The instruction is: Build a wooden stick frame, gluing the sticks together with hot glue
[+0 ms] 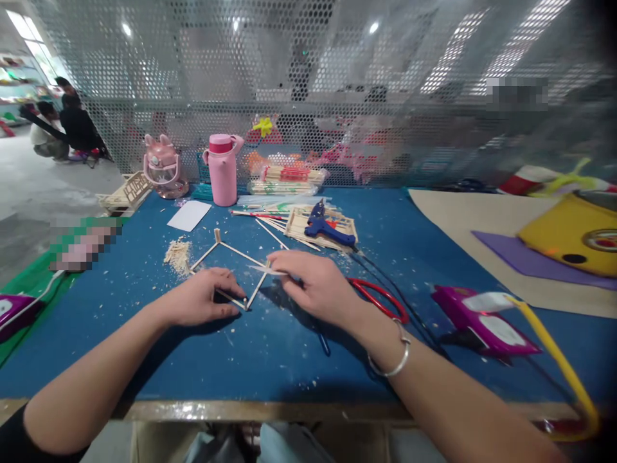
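Stick frame [241, 253] between hands; left hand [205, 297], fingers parted, at near-left side; right hand [321, 283], nearer right corner, pinching pale strip [276, 272].

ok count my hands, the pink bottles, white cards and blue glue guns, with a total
Hands: 2, left hand and right hand
Pink bottles: 2, tall bottle and eared bottle
White cards: 1
Blue glue guns: 1
Total: 6
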Tool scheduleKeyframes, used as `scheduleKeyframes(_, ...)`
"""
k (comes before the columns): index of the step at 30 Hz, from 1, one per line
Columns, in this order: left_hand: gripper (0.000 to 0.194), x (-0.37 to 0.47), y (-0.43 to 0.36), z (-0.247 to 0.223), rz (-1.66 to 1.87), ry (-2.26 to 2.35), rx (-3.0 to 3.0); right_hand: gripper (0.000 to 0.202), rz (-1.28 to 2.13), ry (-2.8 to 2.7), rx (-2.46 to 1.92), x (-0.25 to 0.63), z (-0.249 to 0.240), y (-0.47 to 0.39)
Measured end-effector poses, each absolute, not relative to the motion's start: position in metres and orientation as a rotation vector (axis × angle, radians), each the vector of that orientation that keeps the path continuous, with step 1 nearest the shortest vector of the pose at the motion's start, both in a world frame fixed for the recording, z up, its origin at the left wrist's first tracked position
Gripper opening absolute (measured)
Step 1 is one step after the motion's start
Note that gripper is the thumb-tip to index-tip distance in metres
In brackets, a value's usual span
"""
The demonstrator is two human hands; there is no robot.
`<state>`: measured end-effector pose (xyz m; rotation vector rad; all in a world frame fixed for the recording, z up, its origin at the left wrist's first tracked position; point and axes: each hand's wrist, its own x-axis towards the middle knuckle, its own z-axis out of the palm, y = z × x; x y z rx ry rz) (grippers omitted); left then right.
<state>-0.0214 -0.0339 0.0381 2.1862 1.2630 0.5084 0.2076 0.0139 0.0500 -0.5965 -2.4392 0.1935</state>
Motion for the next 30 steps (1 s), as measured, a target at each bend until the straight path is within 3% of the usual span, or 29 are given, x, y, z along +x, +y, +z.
scheduleKeyframes(6,0.02,-0.006,-0.033,0.013,0.692,1.325,2.271,0.032,-0.084,-2.49,-0.413,0.191,0.033,-0.006)
scheduleKeyframes(15,0.014,0.001,-0.024,0.002,0.768,1.471,2.206,0.047,0.033,-2.462,-0.737,0.197,0.042,0.002)
scheduleKeyframes(22,0.016,0.017,-0.019,0.006,0.719,1.752,2.044,0.041,-0.171,-2.68,-0.838,0.195,0.029,0.009)
scheduleKeyframes(30,0.018,0.024,-0.023,-0.004,0.991,1.684,1.802,0.026,0.019,-2.619,-0.842,0.193,0.023,0.006)
